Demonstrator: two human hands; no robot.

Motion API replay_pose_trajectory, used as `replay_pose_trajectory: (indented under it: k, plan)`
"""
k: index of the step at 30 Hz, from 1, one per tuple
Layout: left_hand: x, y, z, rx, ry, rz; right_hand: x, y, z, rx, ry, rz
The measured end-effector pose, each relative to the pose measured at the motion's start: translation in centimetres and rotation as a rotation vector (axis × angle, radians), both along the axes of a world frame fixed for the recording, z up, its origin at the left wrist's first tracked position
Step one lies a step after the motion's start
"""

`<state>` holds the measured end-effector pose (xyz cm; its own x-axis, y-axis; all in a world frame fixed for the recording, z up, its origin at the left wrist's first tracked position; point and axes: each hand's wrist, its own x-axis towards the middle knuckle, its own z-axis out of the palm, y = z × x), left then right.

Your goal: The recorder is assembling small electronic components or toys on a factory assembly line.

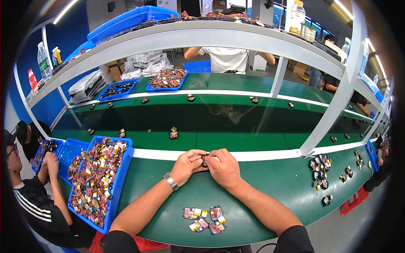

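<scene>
My left hand [187, 166] and my right hand [224, 168] meet at the near side of the white rail. Between their pinched fingertips is a small dark electronic assembly [205, 161], mostly covered by the fingers. A watch with a metal band [171, 181] is on my left wrist. Nearer to me on the green worktop [160, 215], between my forearms, lies a cluster of several small assemblies [197, 213] with black housings, red circuit boards and white and yellow parts.
A blue bin [122, 181] heaped with circuit boards [98, 181] stands left of my left forearm. More assemblies [320, 168] lie to the right. Beyond the rail [261, 154], single assemblies [173, 133] sit on the green belt [228, 137]. A co-worker [42, 202] sits at left; a shelf [202, 40] spans overhead.
</scene>
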<state>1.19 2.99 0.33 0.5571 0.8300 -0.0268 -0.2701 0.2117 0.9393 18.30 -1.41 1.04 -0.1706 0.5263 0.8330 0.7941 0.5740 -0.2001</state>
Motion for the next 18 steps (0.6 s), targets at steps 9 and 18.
replay_pose_trajectory:
  k: [9, 18]
  plan:
    - [0.5, -0.2, -0.5, 0.051, 0.014, 0.114, -0.1, 0.0, -0.2, -0.153, 0.218, 0.145]
    - [0.9, -0.2, -1.1, 0.168, 0.153, 0.202, 0.7, 0.2, -0.5, -0.458, 0.498, 0.268]
